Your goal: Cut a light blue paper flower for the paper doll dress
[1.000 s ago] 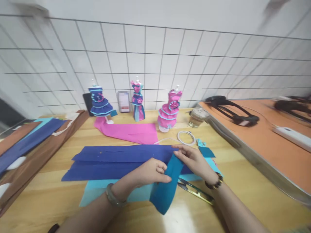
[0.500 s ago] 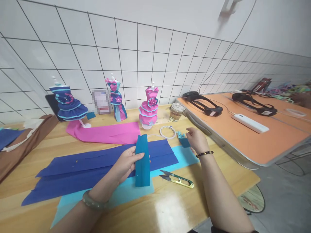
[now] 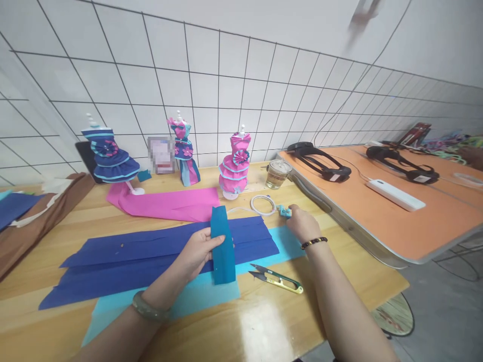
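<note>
Now the left hand (image 3: 198, 251) pinches the teal strip (image 3: 224, 264) mid-length, above the navy cloth (image 3: 132, 254); it looks light, pliable, easily creased, probably best held flat by its edges. Beside the pale-blue bits (image 3: 284, 211), the right hand's (image 3: 304, 224) grip: can't tell.

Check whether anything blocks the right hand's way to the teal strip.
Nothing visible does: between the right hand and the teal strip in the left hand, dark blue fabric and light blue fabric lie flat below; the snips lie outside that path.
</note>
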The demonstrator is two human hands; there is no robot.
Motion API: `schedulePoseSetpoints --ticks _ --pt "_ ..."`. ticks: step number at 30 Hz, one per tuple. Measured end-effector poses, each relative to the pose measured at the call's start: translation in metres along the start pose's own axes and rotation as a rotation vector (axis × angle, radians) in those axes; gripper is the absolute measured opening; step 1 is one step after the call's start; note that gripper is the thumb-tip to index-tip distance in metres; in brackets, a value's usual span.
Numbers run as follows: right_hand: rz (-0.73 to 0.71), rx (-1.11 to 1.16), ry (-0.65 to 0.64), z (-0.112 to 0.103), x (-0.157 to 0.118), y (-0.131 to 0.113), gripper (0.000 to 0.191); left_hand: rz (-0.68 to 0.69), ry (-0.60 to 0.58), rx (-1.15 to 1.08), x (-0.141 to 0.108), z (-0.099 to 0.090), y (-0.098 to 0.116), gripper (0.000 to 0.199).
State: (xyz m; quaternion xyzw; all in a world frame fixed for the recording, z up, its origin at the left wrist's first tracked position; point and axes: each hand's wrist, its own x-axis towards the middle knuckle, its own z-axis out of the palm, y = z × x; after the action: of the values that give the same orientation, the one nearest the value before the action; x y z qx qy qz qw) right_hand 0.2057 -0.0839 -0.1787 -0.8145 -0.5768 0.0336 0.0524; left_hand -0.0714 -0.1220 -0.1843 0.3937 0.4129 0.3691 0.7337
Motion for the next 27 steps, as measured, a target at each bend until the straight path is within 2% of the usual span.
schedulePoseSetpoints --ticks 4,6,8,10,11,14,16,18,21,27 --pt "0.029 0.019 0.067 -0.005 0.001 0.005 0.044 0.002 0.002 -0.005 0.000 -0.001 -0.001 0.022" --pt "0.009 0.144 0.186 -0.007 0.002 0.005 0.042 0.002 0.008 -0.010 0.001 0.000 -0.002 0.022" --pt "-0.082 0.449 0.326 -0.010 0.000 0.001 0.040 0.002 0.014 -0.017 0.001 0.001 -0.001 0.022" --pt "-0.223 0.874 0.333 -0.013 -0.003 -0.005 0.040 0.003 0.014 -0.027 0.000 0.001 0.000 0.022" --pt "-0.287 1.086 0.260 -0.014 -0.007 -0.010 0.041 0.002 0.010 -0.032 0.000 0.002 0.000 0.023" --pt "-0.382 1.500 -0.147 -0.015 -0.020 -0.026 0.044 -0.006 0.003 -0.040 -0.001 0.003 -0.001 0.024" --pt "-0.391 1.595 -0.379 -0.013 -0.029 -0.037 0.046 -0.010 -0.002 -0.047 -0.001 0.004 -0.002 0.025" --pt "-0.406 1.604 -0.530 -0.010 -0.037 -0.046 0.046 -0.003 -0.009 -0.063 -0.001 0.005 -0.003 0.026" --pt "-0.440 1.543 -0.634 -0.002 -0.044 -0.055 0.044 0.015 -0.042 -0.113 -0.001 0.007 -0.003 0.028" --pt "-0.514 1.474 -0.650 0.006 -0.047 -0.061 0.043 0.001 -0.092 -0.128 -0.004 0.008 0.000 0.034"
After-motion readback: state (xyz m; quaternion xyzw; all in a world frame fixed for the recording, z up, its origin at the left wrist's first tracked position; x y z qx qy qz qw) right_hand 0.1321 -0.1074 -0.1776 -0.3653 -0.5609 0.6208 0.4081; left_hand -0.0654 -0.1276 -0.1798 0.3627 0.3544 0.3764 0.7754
